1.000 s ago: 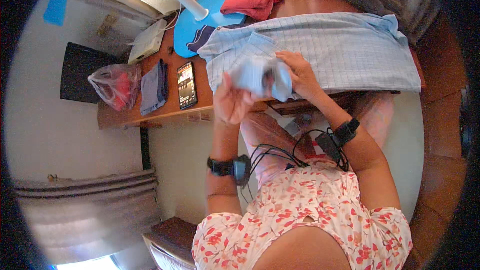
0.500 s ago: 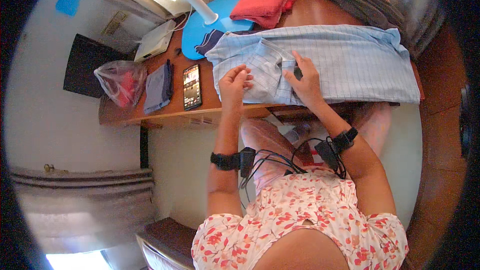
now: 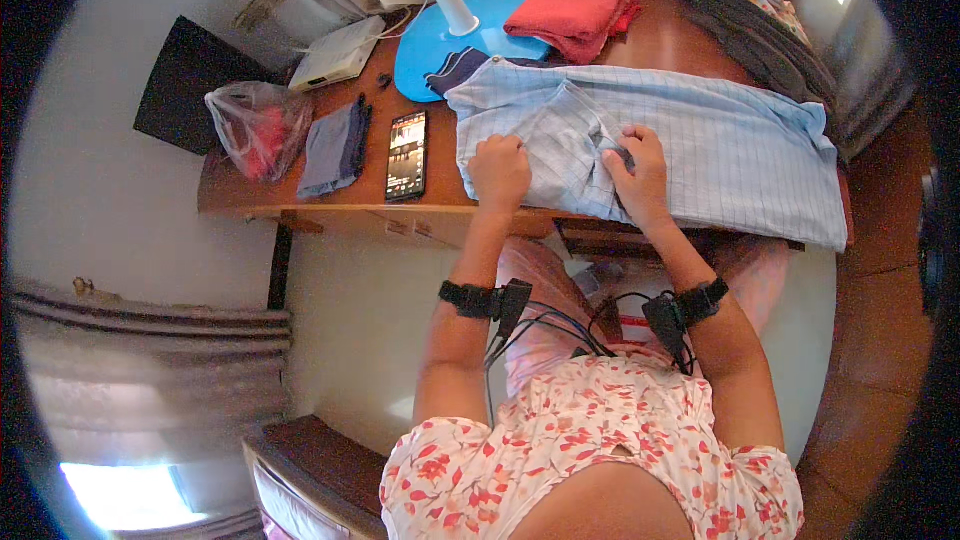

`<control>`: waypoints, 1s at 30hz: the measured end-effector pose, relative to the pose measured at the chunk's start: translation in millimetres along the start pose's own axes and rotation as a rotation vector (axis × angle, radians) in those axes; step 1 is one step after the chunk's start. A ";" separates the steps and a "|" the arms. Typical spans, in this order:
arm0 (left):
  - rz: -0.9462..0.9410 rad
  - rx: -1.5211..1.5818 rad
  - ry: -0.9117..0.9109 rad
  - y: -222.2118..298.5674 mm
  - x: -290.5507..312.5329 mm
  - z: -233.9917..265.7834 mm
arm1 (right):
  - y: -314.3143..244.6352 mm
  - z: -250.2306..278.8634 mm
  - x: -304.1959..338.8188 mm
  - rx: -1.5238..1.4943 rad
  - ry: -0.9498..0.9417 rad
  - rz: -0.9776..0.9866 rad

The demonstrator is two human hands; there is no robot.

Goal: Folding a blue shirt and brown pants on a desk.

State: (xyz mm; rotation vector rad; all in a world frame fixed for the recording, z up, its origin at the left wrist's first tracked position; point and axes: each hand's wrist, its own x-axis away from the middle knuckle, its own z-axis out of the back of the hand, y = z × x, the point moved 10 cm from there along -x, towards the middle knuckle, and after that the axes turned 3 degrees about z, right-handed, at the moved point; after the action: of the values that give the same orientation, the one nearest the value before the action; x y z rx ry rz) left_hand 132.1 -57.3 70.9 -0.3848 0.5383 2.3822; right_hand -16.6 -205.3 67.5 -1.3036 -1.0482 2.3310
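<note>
A light blue shirt point(image 3: 720, 145) with thin dark stripes lies spread along the front of the table, one sleeve point(image 3: 568, 130) folded over its body. My left hand point(image 3: 500, 172) is closed at the shirt's left part, knuckles up, with fabric at its fingertips. At the cuff end of the sleeve, my right hand point(image 3: 642, 178) has its thumb and curled fingers around the cloth. A small dark patch shows between that thumb and the fingers. How much fabric each hand grips is partly hidden.
Left of the shirt lie a lit phone point(image 3: 407, 157), folded grey-blue cloth point(image 3: 335, 147) and a clear plastic bag point(image 3: 258, 130) with something red inside. Behind stand a blue round base point(image 3: 415, 55) with a white pole, folded red cloth point(image 3: 575, 18) and dark clothes point(image 3: 760, 35).
My left hand has gone from loosely curled fingers above the shirt to closed and knuckles up on it. My right hand stays at the cuff, its fingers more curled. The whole view has shifted slightly.
</note>
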 end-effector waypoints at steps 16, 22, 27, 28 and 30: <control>0.167 0.000 -0.061 -25.3 -10.1 -0.9 | 50.2 25.3 1.7 -0.158 0.117 -0.166; 0.173 0.111 -0.128 -22.4 -10.9 2.4 | 21.5 18.1 -2.7 -0.053 0.034 -0.090; 0.136 0.111 -0.088 -18.4 -8.9 5.6 | 14.0 14.0 -3.3 0.006 -0.035 -0.067; 0.133 0.080 -0.075 -16.3 -7.3 9.3 | 17.5 12.8 -2.8 -0.029 -0.057 -0.105; 0.128 0.049 -0.065 -12.7 -2.4 15.0 | 19.6 14.4 -2.1 -0.051 -0.053 -0.115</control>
State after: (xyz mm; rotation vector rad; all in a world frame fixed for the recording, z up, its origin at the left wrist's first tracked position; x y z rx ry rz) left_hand 140.3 -42.6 81.4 -0.2572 0.6068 2.4895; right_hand -25.1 -226.8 59.8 -1.1716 -1.1745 2.2788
